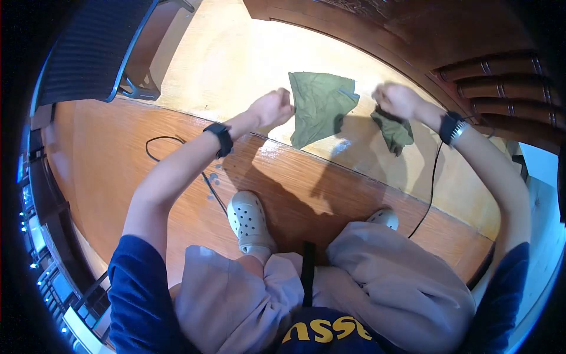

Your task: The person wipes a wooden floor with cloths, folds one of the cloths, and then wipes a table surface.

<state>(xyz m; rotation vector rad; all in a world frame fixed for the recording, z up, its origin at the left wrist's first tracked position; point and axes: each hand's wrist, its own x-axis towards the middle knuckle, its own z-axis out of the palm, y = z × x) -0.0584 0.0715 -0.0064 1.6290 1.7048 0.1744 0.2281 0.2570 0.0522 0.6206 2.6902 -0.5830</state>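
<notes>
A larger piece of olive-green cloth (323, 106) spreads over the pale floor in front of me, its right side folded and crumpled. At its left edge is my left hand (276, 107), with the fingers curled closed right beside the fabric; whatever they may hold is hidden. On the other side, my right hand (400, 101) is closed and a little blurred. A smaller, bunched green cloth (394, 133) hangs below its fingers. Both wrists carry dark bands.
Black cables (435, 177) run over the brown wood floor (177, 194) on both sides. Carved dark wooden furniture (501, 88) borders the far right. A dark ribbed object (88, 53) stands at upper left. My pale clogs (246, 217) are near the step edge.
</notes>
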